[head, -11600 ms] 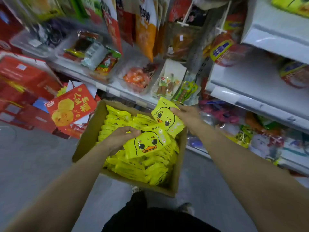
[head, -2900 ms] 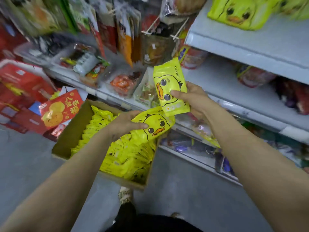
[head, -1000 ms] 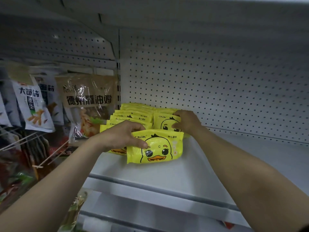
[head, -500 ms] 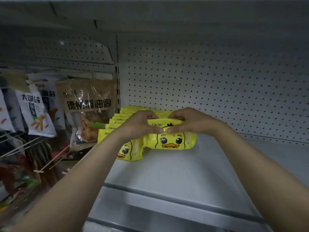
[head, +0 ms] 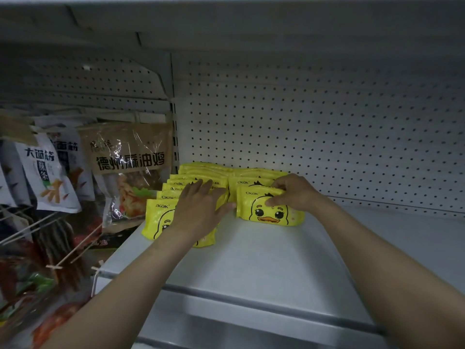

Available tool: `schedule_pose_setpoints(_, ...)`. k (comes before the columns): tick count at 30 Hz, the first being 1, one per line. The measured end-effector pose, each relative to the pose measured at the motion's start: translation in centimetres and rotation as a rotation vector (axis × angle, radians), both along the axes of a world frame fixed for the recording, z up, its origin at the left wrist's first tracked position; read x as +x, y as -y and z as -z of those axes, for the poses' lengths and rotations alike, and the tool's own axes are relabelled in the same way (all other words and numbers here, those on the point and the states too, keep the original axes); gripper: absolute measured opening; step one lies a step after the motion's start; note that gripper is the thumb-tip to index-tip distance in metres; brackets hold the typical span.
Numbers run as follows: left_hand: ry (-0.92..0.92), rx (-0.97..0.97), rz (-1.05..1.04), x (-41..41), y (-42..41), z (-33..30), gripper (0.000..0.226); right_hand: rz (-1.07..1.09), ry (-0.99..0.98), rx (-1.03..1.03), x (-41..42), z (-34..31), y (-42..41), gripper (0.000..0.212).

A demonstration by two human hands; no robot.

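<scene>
Left hand [head: 198, 210] shifted, flat on one packet row [head: 171, 190], right hand [head: 297, 195] gripping second row [head: 273, 214]

L grip [head: 198, 210] & R grip [head: 294, 195] bare, forearms [head: 141, 273] bare too

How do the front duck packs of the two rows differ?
The front yellow duck-print plastic pack of the left row sits further forward on the white shelf than the front yellow pack of the right row. The left hand lies flat on the left one, hiding most of its duck; the right hand grips the right one's top, face showing. Both stand on edge.
</scene>
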State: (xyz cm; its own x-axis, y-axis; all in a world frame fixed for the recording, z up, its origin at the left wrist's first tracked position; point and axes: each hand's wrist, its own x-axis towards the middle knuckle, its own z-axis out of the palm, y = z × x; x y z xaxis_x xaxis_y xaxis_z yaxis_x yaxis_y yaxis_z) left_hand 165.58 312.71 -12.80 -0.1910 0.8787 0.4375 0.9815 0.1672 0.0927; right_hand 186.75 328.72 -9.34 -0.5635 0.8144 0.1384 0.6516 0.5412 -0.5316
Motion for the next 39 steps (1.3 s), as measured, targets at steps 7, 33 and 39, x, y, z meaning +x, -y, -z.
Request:
schedule_pose_setpoints(7,-0.037,0.022,0.005,-0.3,-0.3,0.7,0.078,0.017,-0.028,0.026,-2.3,0.7,-0.3,0.048)
schedule_pose_setpoints(33,-0.049,-0.062,0.071,-0.5,0.5,0.1,0.063,0.375,0.112,0.344,-3.6,1.6,6.4,0.071)
schedule_pose_setpoints(39,0.082,-0.043,0.055,0.5,4.8,-3.8,0.06,0.234,0.115,0.298,-2.0,-1.5,10.7,0.056)
